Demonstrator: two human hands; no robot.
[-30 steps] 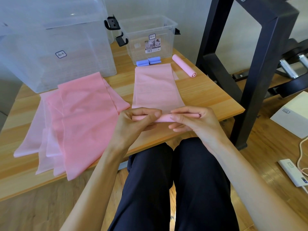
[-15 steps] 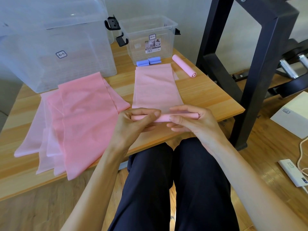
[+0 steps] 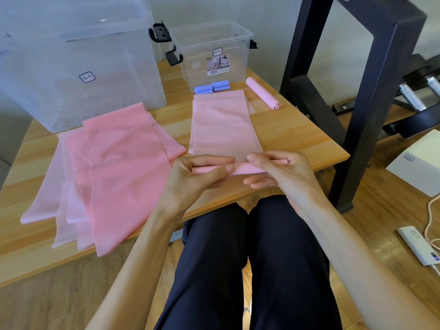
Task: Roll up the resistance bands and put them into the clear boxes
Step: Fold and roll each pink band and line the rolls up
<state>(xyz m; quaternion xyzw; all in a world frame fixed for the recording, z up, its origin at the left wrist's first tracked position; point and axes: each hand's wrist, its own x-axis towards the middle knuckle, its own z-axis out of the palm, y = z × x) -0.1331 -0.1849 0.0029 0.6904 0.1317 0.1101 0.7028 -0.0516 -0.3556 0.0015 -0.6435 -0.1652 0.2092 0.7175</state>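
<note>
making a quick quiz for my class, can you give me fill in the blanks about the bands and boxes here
Both hands, left hand and right hand, are rolling a pale pink band at the table's ____ edge.
The rolls inside the small clear box are ____ in colour.
The finished pink roll lies on the table to the ____ of that box.
The large clear box stands behind a pile of ____ bands.

Missing words: near; blue; right; pink

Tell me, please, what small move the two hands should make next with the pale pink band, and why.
Probably another short turn of the roll away from the body. Both the left hand and the right hand pinch the started roll at the near end of the pale pink band, and most of that band lies flat and unrolled on the wooden table.
</note>
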